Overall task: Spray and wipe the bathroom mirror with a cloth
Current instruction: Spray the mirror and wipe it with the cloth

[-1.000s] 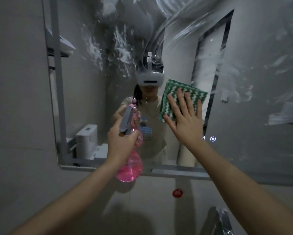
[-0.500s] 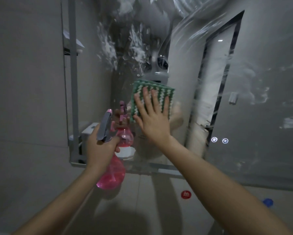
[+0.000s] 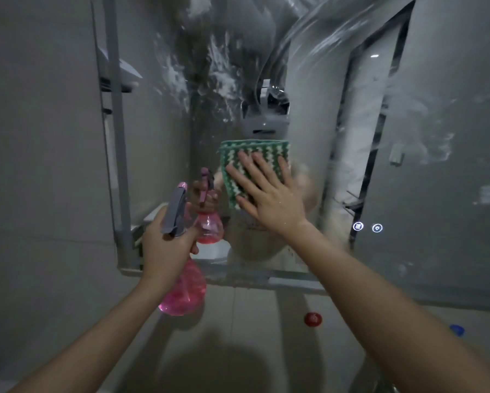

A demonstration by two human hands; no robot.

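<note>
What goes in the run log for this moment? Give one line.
step: wiping | right hand: presses cloth flat on mirror | left hand: grips spray bottle | foam streaks remain above

A red round sticker (image 3: 312,319) and a blue cap (image 3: 457,330) sit on the grey tiled wall (image 3: 39,165).

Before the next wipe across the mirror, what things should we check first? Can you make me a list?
1. Cloth flat against the mirror: ok, the right hand presses it with spread fingers.
2. Foam left to wipe: ok, white streaks sit above the cloth and off to the right.
3. Spray bottle safely held: ok, the left hand grips its neck.
4. Bottle clear of the cloth's path: ok, it hangs low and left.
5. Liquid left in the bottle: cannot tell.
6. Cloth still clean enough: cannot tell.
</note>
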